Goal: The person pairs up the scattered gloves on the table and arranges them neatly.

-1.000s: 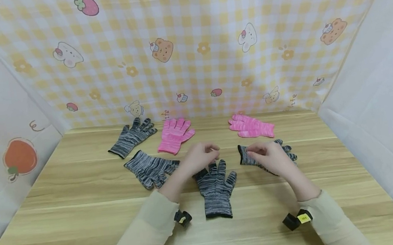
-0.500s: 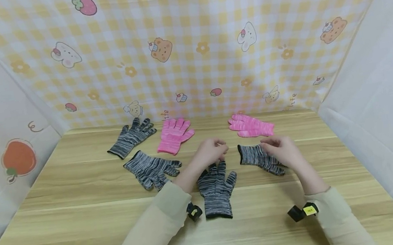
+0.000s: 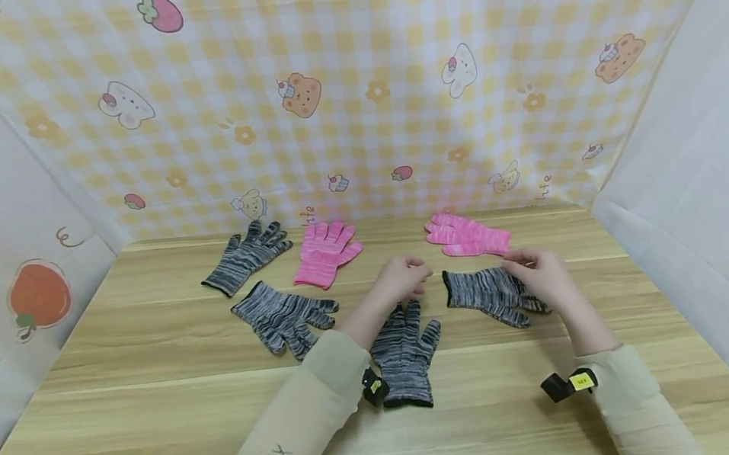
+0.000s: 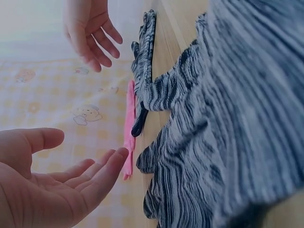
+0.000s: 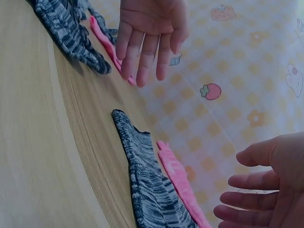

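My left hand (image 3: 406, 277) hovers past the fingertips of a black-and-grey knitted glove (image 3: 403, 361) lying nearest me. In the left wrist view the left hand (image 4: 61, 190) has relaxed, spread fingers and holds nothing. My right hand (image 3: 543, 279) is over the finger end of another black-and-grey glove (image 3: 487, 292), hiding part of it. Seen from the right wrist, that right hand (image 5: 275, 183) is empty, fingers loosely extended, apart from the glove (image 5: 147, 171). A pink glove (image 3: 465, 236) lies just behind this glove.
Two more black-and-grey gloves (image 3: 247, 258), (image 3: 283, 319) lie on the left, beside a second pink glove (image 3: 323, 256). The wooden table (image 3: 154, 416) ends at a yellow checked cloth (image 3: 352, 137). White cloth walls (image 3: 708, 159) stand at both sides.
Both hands have moved to the right. My right hand has shifted from the right glove's cuff side toward its fingers, uncovering more of its palm. The gloves stay put.
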{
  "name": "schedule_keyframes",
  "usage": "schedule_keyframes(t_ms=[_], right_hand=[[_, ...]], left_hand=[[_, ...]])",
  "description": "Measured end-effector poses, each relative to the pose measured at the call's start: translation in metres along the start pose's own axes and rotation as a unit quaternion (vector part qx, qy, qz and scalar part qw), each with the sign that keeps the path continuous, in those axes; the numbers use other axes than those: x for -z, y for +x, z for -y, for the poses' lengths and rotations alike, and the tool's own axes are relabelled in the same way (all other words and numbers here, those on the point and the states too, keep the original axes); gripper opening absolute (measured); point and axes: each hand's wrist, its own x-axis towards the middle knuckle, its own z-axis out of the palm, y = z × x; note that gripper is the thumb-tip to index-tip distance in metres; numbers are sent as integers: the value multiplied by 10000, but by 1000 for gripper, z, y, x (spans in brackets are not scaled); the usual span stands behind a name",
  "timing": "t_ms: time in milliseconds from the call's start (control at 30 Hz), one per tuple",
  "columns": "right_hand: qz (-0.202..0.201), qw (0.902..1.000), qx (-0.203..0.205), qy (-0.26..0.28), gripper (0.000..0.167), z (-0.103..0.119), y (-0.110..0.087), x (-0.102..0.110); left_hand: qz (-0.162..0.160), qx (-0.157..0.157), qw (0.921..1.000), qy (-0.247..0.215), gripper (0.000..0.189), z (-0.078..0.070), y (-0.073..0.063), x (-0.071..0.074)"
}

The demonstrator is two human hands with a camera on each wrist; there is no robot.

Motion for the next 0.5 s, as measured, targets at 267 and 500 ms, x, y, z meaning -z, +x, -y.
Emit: schedule_keyframes(t_ms=[267, 500], right_hand=[[8, 9989, -465, 5, 41, -5, -1, 10], [156, 9964, -839, 20, 52, -15, 1, 16]], left_hand=[[-51, 292, 9995, -79, 46, -5, 7, -11], [110, 402, 9990, -152, 48, -4, 12, -15]])
